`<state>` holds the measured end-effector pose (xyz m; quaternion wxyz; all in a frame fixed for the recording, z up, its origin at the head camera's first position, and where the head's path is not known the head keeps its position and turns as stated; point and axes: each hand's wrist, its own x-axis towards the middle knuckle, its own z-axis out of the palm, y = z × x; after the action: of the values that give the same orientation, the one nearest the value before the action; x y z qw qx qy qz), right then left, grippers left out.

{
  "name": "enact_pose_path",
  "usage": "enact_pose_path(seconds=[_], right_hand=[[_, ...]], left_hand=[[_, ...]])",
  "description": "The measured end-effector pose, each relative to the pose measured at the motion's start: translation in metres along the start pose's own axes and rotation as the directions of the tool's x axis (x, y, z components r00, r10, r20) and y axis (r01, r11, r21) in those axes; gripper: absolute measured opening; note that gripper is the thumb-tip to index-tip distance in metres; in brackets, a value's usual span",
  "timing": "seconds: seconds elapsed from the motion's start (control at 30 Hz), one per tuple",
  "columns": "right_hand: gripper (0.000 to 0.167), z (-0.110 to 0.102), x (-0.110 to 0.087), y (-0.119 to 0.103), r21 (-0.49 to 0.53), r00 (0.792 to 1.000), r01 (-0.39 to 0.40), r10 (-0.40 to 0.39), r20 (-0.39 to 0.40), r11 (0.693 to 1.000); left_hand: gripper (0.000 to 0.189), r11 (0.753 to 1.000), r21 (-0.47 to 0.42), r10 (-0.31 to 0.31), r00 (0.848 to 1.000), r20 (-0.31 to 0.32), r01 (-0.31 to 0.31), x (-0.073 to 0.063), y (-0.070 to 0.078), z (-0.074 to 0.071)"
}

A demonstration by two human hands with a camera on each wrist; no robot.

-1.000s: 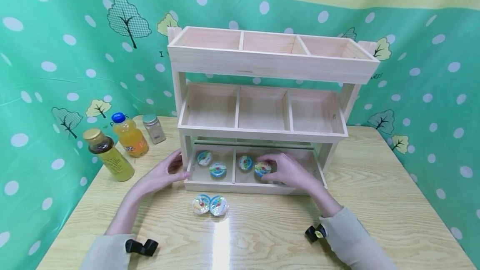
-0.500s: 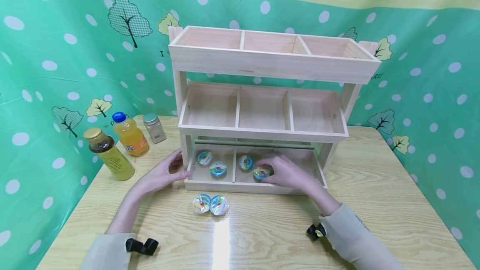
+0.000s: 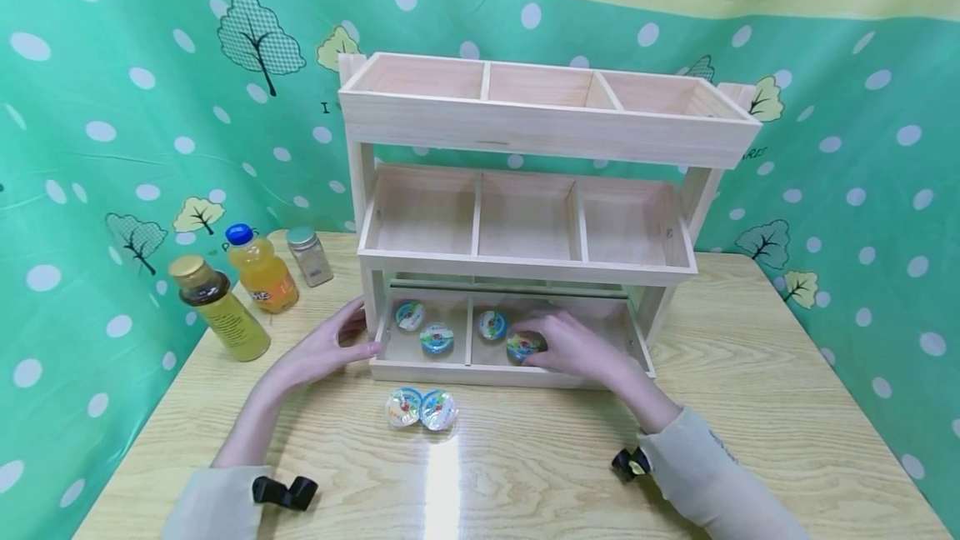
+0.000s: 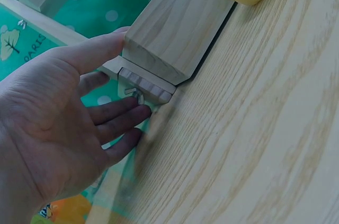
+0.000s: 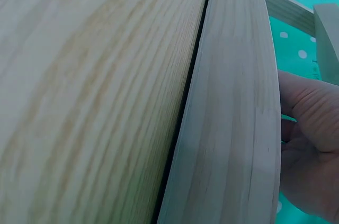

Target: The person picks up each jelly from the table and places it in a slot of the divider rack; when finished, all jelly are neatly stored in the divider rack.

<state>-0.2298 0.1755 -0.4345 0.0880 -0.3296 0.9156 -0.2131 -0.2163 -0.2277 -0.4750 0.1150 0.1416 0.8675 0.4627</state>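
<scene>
My right hand (image 3: 576, 347) reaches into the bottom tier of a wooden rack (image 3: 528, 267), with thumb and fingers around a small foil-lidded jelly cup (image 3: 521, 346). That cup is low in the middle compartment, right of another jelly cup (image 3: 492, 325). Two more cups lie in the left compartment, a rear one (image 3: 409, 316) and a front one (image 3: 437, 338). At the rack's lower left corner, my left hand (image 3: 322, 350) touches the wood with its thumb, other fingers extended beside the post. In the right wrist view the front board (image 5: 228, 102) hides the right hand's fingertips.
Two jelly cups (image 3: 420, 408) lie side by side on the table before the rack. A dark-necked bottle (image 3: 225, 315), an orange drink bottle (image 3: 264, 275) and a lidded jar (image 3: 309, 257) stand on the left. A polka-dot cloth (image 3: 840, 190) hangs behind.
My right hand has moved slightly left and down with the jelly cup, which now sits lower in the middle compartment. The left hand has stayed in place.
</scene>
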Motion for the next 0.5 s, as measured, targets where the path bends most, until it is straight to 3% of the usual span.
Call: enact_pose_path(seconds=[0.17, 0.3, 0.5], right_hand=[[0.051, -0.001, -0.0044, 0.0005, 0.01, 1.0, 0.014, -0.014, -0.025, 1.0], [0.052, -0.0033, -0.008, -0.0003, 0.046, 0.997, -0.022, 0.026, -0.073, 0.999], [0.047, -0.0097, -0.0083, -0.0062, 0.231, 0.98, -0.053, 0.096, -0.175, 0.971]], left_hand=[[0.091, 1.0, -0.006, 0.008, 1.0, 0.004, -0.008, 0.0012, 0.0001, 0.0013], [0.091, 1.0, -0.007, 0.004, 1.0, 0.007, -0.004, 0.0014, 0.0003, 0.0018], [0.092, 1.0, -0.003, -0.016, 1.0, 0.002, 0.016, -0.0002, 0.0007, 0.0009]])
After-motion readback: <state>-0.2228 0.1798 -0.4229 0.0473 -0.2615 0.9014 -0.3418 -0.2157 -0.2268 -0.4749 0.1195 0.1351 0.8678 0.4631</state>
